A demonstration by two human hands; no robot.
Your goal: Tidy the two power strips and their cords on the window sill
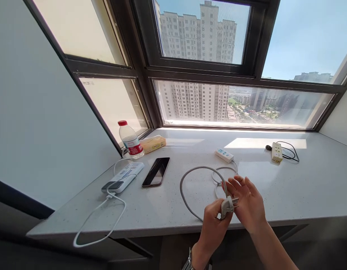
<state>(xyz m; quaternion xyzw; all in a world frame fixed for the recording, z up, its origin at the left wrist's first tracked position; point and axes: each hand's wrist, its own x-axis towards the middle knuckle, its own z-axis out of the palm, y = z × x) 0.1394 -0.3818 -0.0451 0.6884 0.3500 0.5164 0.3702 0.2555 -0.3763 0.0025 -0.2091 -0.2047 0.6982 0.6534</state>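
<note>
My left hand [214, 222] is closed round a grey three-pin plug [227, 207] near the front edge of the stone window ledge [302, 187]. My right hand [248, 204] is open right behind the plug, fingers spread, touching or almost touching it. The plug's grey cable [187, 176] loops across the ledge and leads back to a small white power strip [224, 155].
A black phone [156, 171] lies flat at centre left. Beside it a white power bank [123, 178] trails a white cord [100, 225] over the edge. A water bottle [130, 140] and tissue pack [153, 143] stand at the back left. A second cream power strip [276, 151] lies at right.
</note>
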